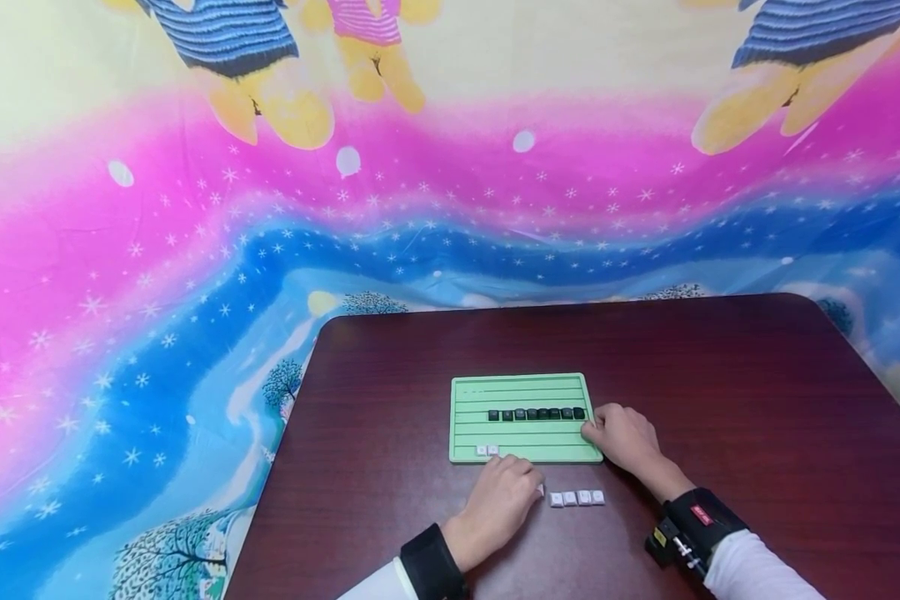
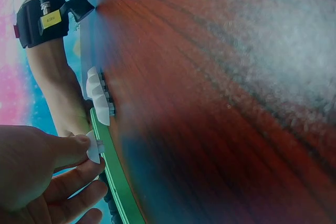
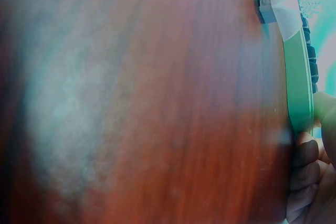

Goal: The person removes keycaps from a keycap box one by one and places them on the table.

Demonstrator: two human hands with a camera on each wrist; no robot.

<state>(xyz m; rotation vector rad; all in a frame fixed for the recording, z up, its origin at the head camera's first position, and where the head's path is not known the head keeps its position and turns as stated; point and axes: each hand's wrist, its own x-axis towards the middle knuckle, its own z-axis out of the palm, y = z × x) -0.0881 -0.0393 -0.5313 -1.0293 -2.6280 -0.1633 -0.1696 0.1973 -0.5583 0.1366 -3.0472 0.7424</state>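
A light green ridged board point(image 1: 525, 382) lies on the table, with a row of several black keycaps point(image 1: 532, 414) across its middle and two white keycaps point(image 1: 487, 451) at its near left. Just in front of the board, my left hand point(image 1: 498, 500) pinches a white keycap point(image 2: 93, 148) between thumb and index finger; the left wrist view shows it tilted, a small stem at its side. At the board's right edge, my right hand point(image 1: 630, 437) grips the near corner, thumb on top and the other fingers curled at the side.
Several white keycaps point(image 1: 577, 498) stand in a short row on the dark wooden table point(image 1: 690, 358), between the hands and nearer than the board. Behind the table hangs a colourful printed cloth point(image 1: 450, 183). Each wrist wears a black strap point(image 1: 429, 562).
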